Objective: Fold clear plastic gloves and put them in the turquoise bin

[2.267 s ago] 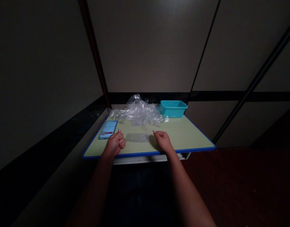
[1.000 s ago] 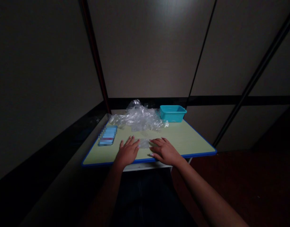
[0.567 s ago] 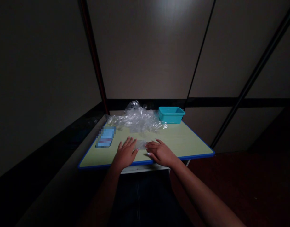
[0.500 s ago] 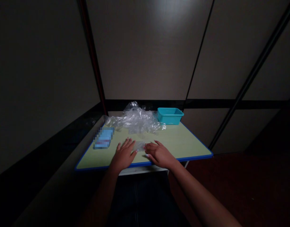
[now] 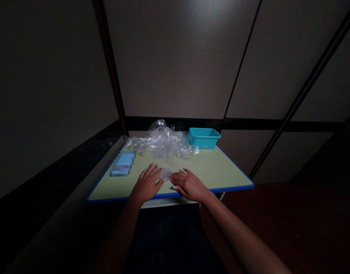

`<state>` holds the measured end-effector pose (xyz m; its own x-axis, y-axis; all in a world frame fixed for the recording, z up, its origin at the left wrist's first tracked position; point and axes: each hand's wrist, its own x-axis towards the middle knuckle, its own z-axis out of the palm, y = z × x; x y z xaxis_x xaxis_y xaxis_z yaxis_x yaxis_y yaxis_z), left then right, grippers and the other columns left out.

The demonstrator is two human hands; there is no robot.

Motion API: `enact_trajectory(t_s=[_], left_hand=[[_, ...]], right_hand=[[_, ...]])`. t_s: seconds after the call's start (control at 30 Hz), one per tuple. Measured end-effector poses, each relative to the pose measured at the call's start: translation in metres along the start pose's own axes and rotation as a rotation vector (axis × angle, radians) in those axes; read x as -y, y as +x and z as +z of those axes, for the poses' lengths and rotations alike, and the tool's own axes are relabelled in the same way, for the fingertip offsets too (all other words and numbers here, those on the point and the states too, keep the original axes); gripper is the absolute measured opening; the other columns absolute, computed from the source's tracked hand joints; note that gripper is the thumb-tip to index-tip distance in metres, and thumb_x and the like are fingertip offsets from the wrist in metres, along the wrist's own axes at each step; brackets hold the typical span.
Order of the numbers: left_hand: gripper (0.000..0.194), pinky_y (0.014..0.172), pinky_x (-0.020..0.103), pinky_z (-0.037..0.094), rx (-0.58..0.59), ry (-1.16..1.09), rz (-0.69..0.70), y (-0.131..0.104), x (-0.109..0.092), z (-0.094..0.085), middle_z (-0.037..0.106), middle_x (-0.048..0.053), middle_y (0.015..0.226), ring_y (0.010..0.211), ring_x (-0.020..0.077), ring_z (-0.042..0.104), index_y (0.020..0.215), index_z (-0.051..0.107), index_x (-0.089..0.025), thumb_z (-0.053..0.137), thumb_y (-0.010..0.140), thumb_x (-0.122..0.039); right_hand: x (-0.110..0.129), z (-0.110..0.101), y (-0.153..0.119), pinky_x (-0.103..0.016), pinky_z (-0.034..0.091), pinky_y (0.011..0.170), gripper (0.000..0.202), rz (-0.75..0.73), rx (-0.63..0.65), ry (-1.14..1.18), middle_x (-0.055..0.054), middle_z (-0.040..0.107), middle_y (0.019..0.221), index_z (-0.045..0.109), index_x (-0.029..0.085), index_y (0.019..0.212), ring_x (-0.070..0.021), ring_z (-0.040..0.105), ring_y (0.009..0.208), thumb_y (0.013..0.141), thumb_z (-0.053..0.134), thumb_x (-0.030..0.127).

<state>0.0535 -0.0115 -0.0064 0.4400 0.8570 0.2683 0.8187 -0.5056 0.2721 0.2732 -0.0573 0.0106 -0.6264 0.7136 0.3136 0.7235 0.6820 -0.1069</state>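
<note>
Near the front edge of the table, a small clear plastic bag (image 5: 165, 174) lies flat between my hands. My left hand (image 5: 148, 183) rests palm down over the bag's left part, its fingers spread. At the bag's right end, my right hand (image 5: 188, 184) lies low with fingers stretched out, the fingertips touching the plastic. Behind my hands is a loose heap of crumpled clear plastic bags (image 5: 166, 140). What lies under my palms is hidden.
A turquoise plastic basket (image 5: 205, 141) stands at the back right of the pale table (image 5: 220, 171), which has a blue edge. At the left lies a blue, pixelated flat item (image 5: 123, 163). Panelled walls (image 5: 175, 68) rise behind and to the left.
The view has shifted slightly. My left hand now covers more of the small bag's left side, and my right hand stays at its right end. The heap and basket keep their places.
</note>
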Motion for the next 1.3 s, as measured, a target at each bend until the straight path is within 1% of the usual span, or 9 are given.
enact_trajectory(t_s=[0.2,0.4,0.6,0.87,0.97,1.07,1.13,1.2,1.3], left_hand=[[0.060,0.115,0.053,0.021,0.009,-0.024,-0.012,-0.001,-0.002,-0.003,0.038,0.009,0.153,0.146,0.0275,0.021,0.139,0.048,-0.023,0.051,0.087,-0.053],[0.064,0.115,0.053,0.021,0.036,-0.031,-0.009,-0.001,-0.003,-0.006,0.036,0.009,0.153,0.146,0.0265,0.021,0.141,0.046,-0.024,0.054,0.085,-0.054],[0.059,0.116,0.052,0.021,0.026,-0.054,-0.011,0.000,-0.003,-0.005,0.039,0.010,0.151,0.145,0.0256,0.025,0.140,0.047,-0.024,0.056,0.086,-0.046],[0.050,0.115,0.052,0.023,0.029,-0.071,-0.008,0.000,0.000,-0.003,0.042,0.009,0.150,0.144,0.0239,0.027,0.139,0.048,-0.021,0.049,0.091,-0.034],[0.046,0.115,0.052,0.024,0.019,-0.092,0.011,0.000,0.003,-0.001,0.044,0.007,0.149,0.143,0.0229,0.030,0.137,0.050,-0.023,0.044,0.092,-0.027],[0.044,0.114,0.051,0.026,0.005,-0.101,0.024,0.000,0.005,0.001,0.045,0.006,0.148,0.143,0.0225,0.030,0.134,0.054,-0.024,0.039,0.093,-0.022],[0.044,0.114,0.051,0.026,-0.002,-0.102,0.022,0.000,0.005,0.002,0.045,0.006,0.148,0.143,0.0223,0.030,0.134,0.055,-0.024,0.037,0.094,-0.021],[0.044,0.114,0.051,0.026,-0.004,-0.105,0.022,0.000,0.006,0.002,0.045,0.005,0.148,0.144,0.0222,0.029,0.134,0.054,-0.024,0.036,0.094,-0.020],[0.045,0.114,0.052,0.026,-0.010,-0.108,0.028,0.000,0.007,0.003,0.045,0.005,0.148,0.144,0.0227,0.029,0.135,0.054,-0.023,0.036,0.093,-0.019]], right_hand=[[0.000,-0.001,-0.001,-0.052,0.025,0.112,0.038,0.000,0.005,0.001,-0.012,0.058,0.136,0.057,0.020,0.130,-0.0236,0.050,0.128,0.097,0.042,0.033],[0.002,-0.004,-0.002,-0.053,0.026,0.111,0.038,-0.006,0.013,0.016,-0.013,0.058,0.135,0.057,0.019,0.129,-0.0249,0.050,0.128,0.097,0.043,0.031],[0.003,-0.010,-0.002,-0.051,0.028,0.110,0.035,-0.003,-0.015,0.043,-0.011,0.061,0.132,0.060,0.020,0.125,-0.0242,0.051,0.126,0.097,0.042,0.030],[0.004,-0.012,-0.001,-0.051,0.031,0.107,0.033,-0.030,-0.064,0.081,-0.011,0.062,0.130,0.061,0.020,0.123,-0.0250,0.052,0.124,0.094,0.045,0.025],[0.005,-0.011,0.001,-0.047,0.035,0.104,0.030,-0.065,-0.118,0.115,-0.010,0.065,0.125,0.062,0.019,0.119,-0.0243,0.056,0.118,0.094,0.045,0.024],[0.005,-0.009,0.004,-0.041,0.040,0.099,0.024,-0.110,-0.199,0.158,-0.010,0.069,0.115,0.063,0.019,0.110,-0.0230,0.059,0.110,0.094,0.046,0.023],[0.004,-0.008,0.007,-0.038,0.043,0.094,0.019,-0.093,-0.266,0.174,-0.011,0.069,0.110,0.062,0.018,0.105,-0.0226,0.060,0.104,0.094,0.048,0.024],[0.003,-0.006,0.010,-0.036,0.044,0.090,0.016,-0.043,-0.320,0.154,-0.012,0.068,0.105,0.060,0.017,0.103,-0.0228,0.060,0.099,0.092,0.051,0.024],[0.001,-0.003,0.017,-0.036,0.043,0.085,0.018,0.014,-0.305,0.039,-0.011,0.067,0.100,0.059,0.016,0.105,-0.0239,0.058,0.095,0.090,0.056,0.026]])
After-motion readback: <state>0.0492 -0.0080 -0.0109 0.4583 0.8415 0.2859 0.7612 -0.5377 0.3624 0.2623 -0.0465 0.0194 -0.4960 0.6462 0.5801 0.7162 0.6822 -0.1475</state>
